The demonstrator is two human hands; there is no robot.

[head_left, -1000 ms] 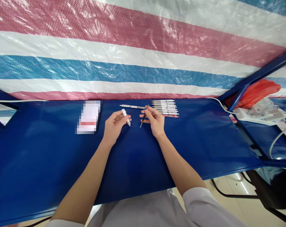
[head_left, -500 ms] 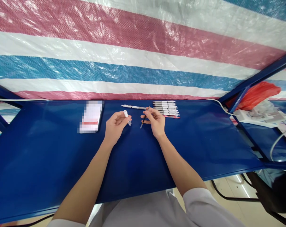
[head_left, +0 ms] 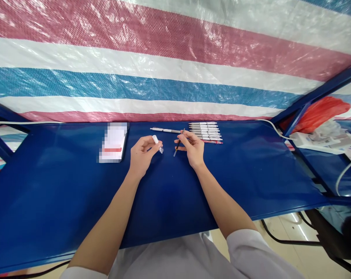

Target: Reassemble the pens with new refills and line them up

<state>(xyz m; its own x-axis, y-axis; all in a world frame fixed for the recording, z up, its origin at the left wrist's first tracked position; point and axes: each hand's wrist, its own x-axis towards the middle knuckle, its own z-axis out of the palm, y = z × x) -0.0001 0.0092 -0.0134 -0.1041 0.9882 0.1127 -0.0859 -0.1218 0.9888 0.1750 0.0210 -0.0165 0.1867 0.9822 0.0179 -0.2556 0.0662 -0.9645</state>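
Note:
My left hand (head_left: 141, 153) is closed round a short white pen barrel (head_left: 157, 143), its clear tip pointing right and down. A few centimetres to the right, my right hand (head_left: 193, 148) pinches a thin dark pen refill (head_left: 178, 144) that slants down to the left, its lower end near the blue table (head_left: 76, 193). The barrel and the refill are apart. Just behind my hands lies a single white pen (head_left: 164, 130). A neat row of several white pens (head_left: 206, 132) lies behind my right hand.
A white box with a red stripe (head_left: 114, 142) lies left of my left hand. A striped red, white and blue tarp (head_left: 164, 69) hangs behind the table. At the right stand a second blue table with a red bag (head_left: 317, 112), white boxes and cables.
Both hands have stayed almost in place. The left hand has turned the white barrel a little, so it looks shorter and its tip points more to the right.

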